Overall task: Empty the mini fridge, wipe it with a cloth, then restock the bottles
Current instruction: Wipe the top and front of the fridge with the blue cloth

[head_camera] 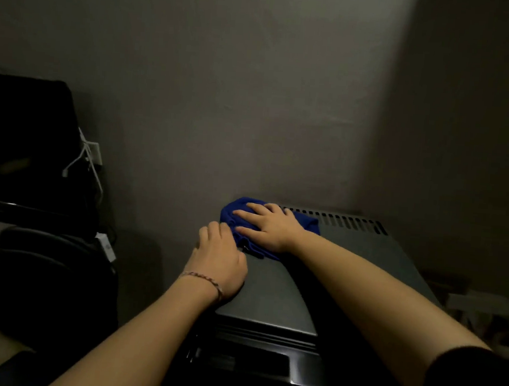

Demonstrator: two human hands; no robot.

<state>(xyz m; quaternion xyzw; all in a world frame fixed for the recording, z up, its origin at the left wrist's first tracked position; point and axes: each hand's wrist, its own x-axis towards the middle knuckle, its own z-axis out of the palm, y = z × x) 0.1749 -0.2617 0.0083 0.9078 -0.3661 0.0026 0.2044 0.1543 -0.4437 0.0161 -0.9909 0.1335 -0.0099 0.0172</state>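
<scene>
1. Keep right hand (pixel 270 229) flat, fingers spread and pressing down on the blue cloth (pixel 305 222), not pinching it.
2. Note cloth position: bunched on the mini fridge top (pixel 361 256), at the far left corner, just beside the wall (pixel 225 84) and left of the vent slots (pixel 336 220).
3. Brace with left hand (pixel 219 261), resting palm down near the left edge of the top, fingers loosely curved, fingertips touching the cloth's near fold; holding nothing, as far as visible.
4. Flatten the bunched cloth for fuller contact, probably before sweeping.
5. Sweep from the far corner toward the near edge, then rightward in overlapping passes.
6. Avoid snagging fabric on the vent slots.
7. Judge stage as wiping; bottles out of view, interior unseen in dim light.
</scene>
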